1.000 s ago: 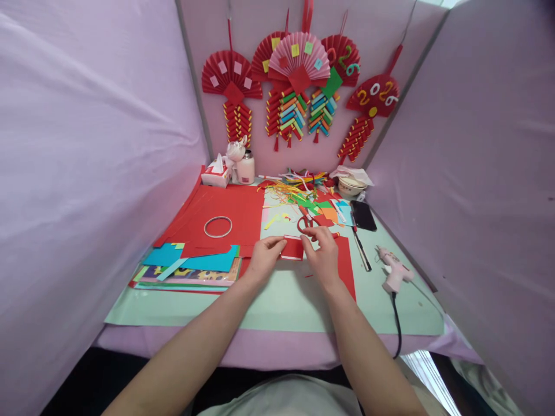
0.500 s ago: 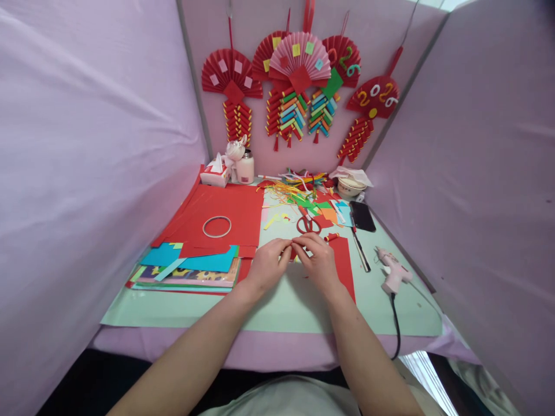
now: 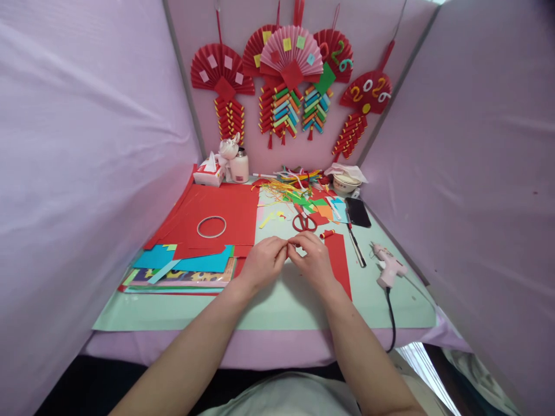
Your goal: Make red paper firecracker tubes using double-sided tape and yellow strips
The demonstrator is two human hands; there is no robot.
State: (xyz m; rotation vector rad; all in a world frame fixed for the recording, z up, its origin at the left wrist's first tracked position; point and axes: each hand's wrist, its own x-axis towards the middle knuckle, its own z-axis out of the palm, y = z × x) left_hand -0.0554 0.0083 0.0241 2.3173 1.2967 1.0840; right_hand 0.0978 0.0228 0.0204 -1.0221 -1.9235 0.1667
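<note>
My left hand [image 3: 264, 263] and my right hand [image 3: 313, 259] meet fingertip to fingertip over the middle of the table, both closed in a pinch. Whatever lies between the fingers is too small and covered to name. Just beyond my right hand is a small red paper roll with yellow ends [image 3: 328, 234]. Red-handled scissors [image 3: 304, 223] lie behind the fingertips. A sheet of red paper [image 3: 338, 263] extends to the right of my right hand, partly beneath it.
Left are large red sheets [image 3: 236, 202] with a roll of tape [image 3: 211, 236], and stacked coloured paper [image 3: 203, 263]. Right are a phone [image 3: 358, 212], a black pen-like tool [image 3: 357, 245] and a corded glue gun [image 3: 389, 266]. Paper scraps [image 3: 321, 207] and a bowl [image 3: 346, 182] stand behind.
The whole view has shifted slightly, so things appear a little further left. My hands stay together in the same pinch, with only small finger movement.
</note>
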